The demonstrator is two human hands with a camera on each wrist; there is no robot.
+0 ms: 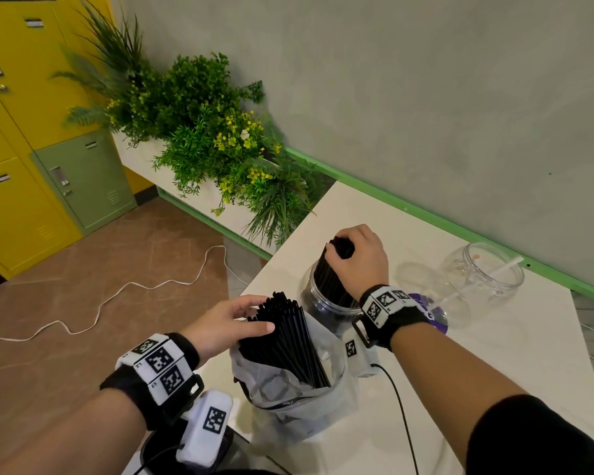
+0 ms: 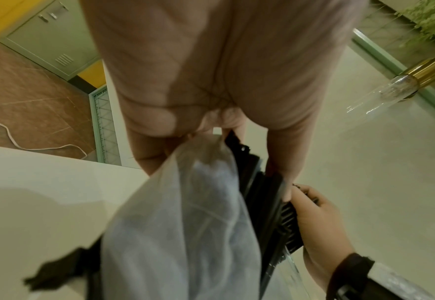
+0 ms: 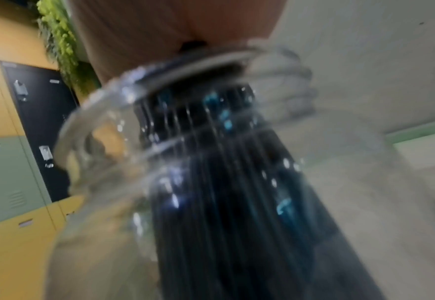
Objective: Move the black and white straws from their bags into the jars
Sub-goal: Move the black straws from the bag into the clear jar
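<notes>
A clear jar (image 1: 318,305) stands mid-table with a bundle of black straws (image 1: 330,279) upright in it. My right hand (image 1: 357,258) grips the top of that bundle from above. The right wrist view shows the same straws (image 3: 224,203) blurred through the jar's wall (image 3: 77,125). Nearer me, a clear plastic bag (image 1: 288,399) holds more black straws (image 1: 288,337). My left hand (image 1: 234,320) closes on their tops, thumb on one side and fingers on the other. The left wrist view shows the bag (image 2: 185,223) and my right hand (image 2: 316,219).
A second clear jar (image 1: 491,272) with one white straw (image 1: 508,264) stands at the back right by the wall. Crumpled clear plastic with a purple label (image 1: 432,313) lies between the jars. A black cable (image 1: 402,406) crosses the white table (image 1: 494,354). A planter (image 1: 213,138) stands past the table's far left end.
</notes>
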